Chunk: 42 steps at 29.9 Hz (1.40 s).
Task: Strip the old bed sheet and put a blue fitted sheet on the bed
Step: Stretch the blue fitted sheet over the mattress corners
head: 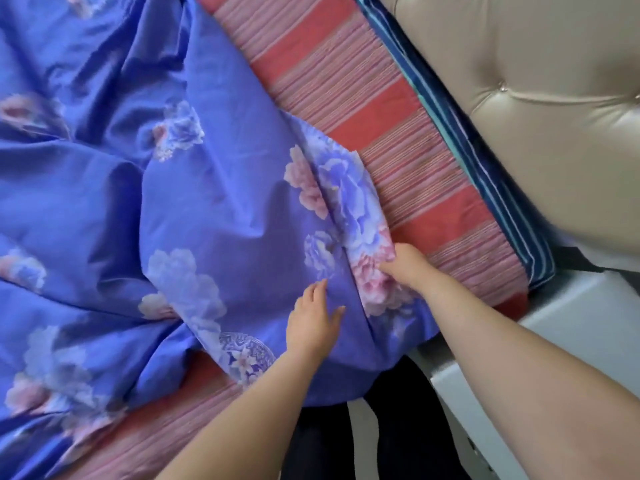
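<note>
The blue floral fitted sheet (pixel 145 209) lies rumpled over most of the bed, its gathered corner near the headboard end. The right hand (pixel 407 268) grasps that bunched corner; the left hand (pixel 311 323) rests flat on the sheet with straight fingers. Beneath shows a red striped mattress cover (pixel 363 109), edged by a beige tufted headboard (pixel 536 98).

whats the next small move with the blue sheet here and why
Probably draw the blue floral sheet toward the tufted headboard. The right hand already pinches its gathered edge, the left hand lies flat on it, and the red striped cover is exposed.
</note>
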Motion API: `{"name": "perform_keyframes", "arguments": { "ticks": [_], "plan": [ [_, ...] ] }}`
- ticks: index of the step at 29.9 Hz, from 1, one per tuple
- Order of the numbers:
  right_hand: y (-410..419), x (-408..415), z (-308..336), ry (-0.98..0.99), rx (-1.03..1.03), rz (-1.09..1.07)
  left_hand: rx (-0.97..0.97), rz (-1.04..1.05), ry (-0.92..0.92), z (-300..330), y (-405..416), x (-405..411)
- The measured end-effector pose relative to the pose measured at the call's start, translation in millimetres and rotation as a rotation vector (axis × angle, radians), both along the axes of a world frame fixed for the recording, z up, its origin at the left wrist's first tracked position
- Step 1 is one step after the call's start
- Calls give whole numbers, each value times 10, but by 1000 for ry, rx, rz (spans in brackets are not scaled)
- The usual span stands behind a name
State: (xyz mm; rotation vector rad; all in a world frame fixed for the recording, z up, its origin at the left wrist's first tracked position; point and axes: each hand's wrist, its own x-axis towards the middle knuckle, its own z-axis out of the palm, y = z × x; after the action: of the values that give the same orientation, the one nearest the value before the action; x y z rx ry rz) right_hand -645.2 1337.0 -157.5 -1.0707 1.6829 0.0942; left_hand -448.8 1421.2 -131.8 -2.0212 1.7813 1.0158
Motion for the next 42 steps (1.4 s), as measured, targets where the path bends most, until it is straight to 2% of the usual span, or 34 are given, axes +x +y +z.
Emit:
{"name": "perform_keyframes", "arguments": {
  "ticks": [2, 3, 5, 7, 8, 9, 11, 13, 15, 17, 19, 22, 24, 27, 31, 33, 36, 40, 42],
  "plan": [
    [144, 72, 16, -105, -118, 39, -376, -78, 13, 18, -260, -164],
    [222, 91, 74, -179, -146, 9, -500, -167, 10, 9, -439, -231],
    [348, 74, 181, -316, -129, -100, -614, -398, -57, -7, -882, -338],
    [460, -45, 278, -401, -92, -232, -543, -632, -137, 29, -1337, -474],
    [506, -149, 285, -406, -125, -284, -415, -737, -182, 54, -1542, -544],
    [550, -276, 276, -392, -169, -333, -311, -824, -254, 115, -1704, -633],
    [620, -563, 305, -298, -249, -415, -227, -903, -461, 203, -2010, -790],
    [721, -908, 338, -159, -313, -496, -156, -851, -624, 271, -2222, -940],
    [872, -1322, 360, -13, -351, -597, -191, -821, -610, 332, -2321, -1141],
    [1011, -1700, 341, 104, -352, -712, -340, -736, -434, 395, -2318, -1418],
    [1120, -2027, 257, 208, -296, -816, -462, -575, -177, 410, -2230, -1794],
    [1235, -2388, 124, 354, -181, -889, -407, -401, 213, 234, -2060, -2304],
    [1268, -2553, 37, 425, -177, -971, -342, -364, 338, 62, -1900, -2469],
    [1204, -2682, -64, 463, -169, -1009, -372, -316, 264, -122, -1634, -2487],
    [1068, -2789, -240, 249, -105, -1068, -330, -457, -8, -376, -1423, -2345],
    [1036, -2848, -279, 73, -92, -1254, -315, -495, -21, -437, -1389, -2310],
    [1042, -2952, -327, 67, -155, -1468, -379, -426, 36, -478, -1325, -2262],
    [948, -2895, -525, 134, -379, -1304, -644, -343, 123, -557, -880, -1980],
    [908, -2694, -509, 225, -442, -1121, -680, -322, 108, -609, -509, -1707]
  ]
}}
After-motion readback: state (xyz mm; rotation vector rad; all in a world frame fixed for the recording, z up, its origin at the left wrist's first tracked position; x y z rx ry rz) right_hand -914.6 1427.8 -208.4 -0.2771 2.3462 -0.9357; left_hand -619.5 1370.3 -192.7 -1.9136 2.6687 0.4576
